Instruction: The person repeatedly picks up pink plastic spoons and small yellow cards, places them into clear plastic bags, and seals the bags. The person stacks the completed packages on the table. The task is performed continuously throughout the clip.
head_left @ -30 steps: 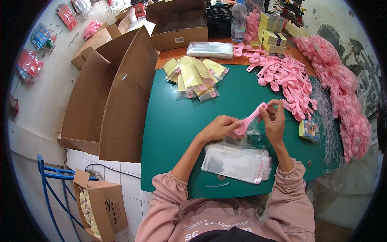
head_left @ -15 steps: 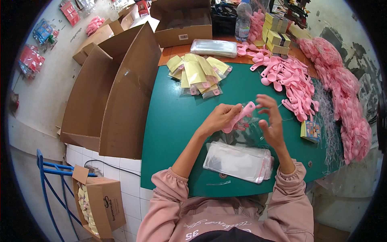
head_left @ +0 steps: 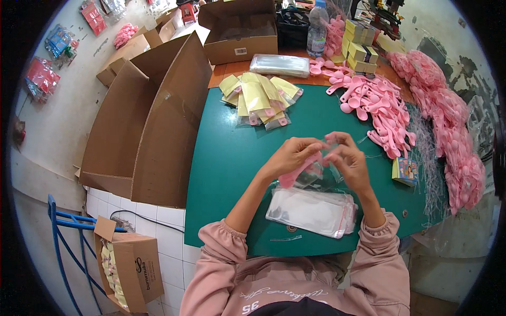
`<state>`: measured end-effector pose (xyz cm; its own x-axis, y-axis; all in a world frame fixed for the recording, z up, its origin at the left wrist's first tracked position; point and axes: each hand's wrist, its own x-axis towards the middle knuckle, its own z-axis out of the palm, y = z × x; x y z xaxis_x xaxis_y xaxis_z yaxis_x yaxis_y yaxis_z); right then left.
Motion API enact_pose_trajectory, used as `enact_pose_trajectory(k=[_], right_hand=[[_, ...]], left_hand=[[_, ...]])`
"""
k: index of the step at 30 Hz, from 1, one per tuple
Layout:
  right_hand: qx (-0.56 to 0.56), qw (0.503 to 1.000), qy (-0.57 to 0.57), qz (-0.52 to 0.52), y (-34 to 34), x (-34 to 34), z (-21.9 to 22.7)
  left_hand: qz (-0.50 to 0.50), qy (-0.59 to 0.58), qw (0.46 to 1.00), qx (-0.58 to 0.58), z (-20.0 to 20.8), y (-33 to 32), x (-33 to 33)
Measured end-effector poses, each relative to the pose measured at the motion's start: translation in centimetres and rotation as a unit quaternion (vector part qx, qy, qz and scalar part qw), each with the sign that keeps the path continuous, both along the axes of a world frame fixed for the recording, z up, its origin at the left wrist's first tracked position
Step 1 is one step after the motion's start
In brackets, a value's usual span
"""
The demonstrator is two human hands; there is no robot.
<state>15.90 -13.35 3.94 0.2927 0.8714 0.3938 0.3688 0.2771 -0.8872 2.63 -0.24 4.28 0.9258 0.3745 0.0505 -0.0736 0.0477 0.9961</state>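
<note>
Above the table, my left hand is closed on a pink spoon, which slants down below the fingers. A clear plastic bag hangs around and beside the spoon; whether the spoon is fully inside it I cannot tell. My right hand is close to the left one, thumb and fingers pinched at the bag's upper edge, slightly blurred. Just below both hands lies a stack of clear bags on the green table.
Packed yellow-card pouches lie at the far middle. Loose pink spoons heap at the right, near a small card stack and bundled pink spoons. A large open carton stands left. A water bottle stands behind.
My right hand has come down and left toward the left hand, its spread fingers closing into a pinch. The spoon has shifted slightly down and left, its upper end now covered.
</note>
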Motion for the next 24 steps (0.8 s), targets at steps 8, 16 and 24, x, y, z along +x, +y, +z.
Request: enact_pose_trajectory(k=[8, 16, 24], right_hand=[[-0.045, 0.994, -0.036, -0.096, -2.1, 2.1, 4.1], [-0.433, 0.582, -0.366, -0.583, -19.1, 15.6, 0.6], [-0.402, 0.603, -0.358, -0.589, -15.9, 12.5, 2.1]], left_hand=[[-0.128, 0.001, 0.989, 0.078, 0.0, 1.7, -1.5], [-0.126, -0.092, 0.982, -0.111, 2.7, 1.9, -1.7], [-0.053, -0.099, 0.993, -0.022, 3.9, 3.6, -2.6]])
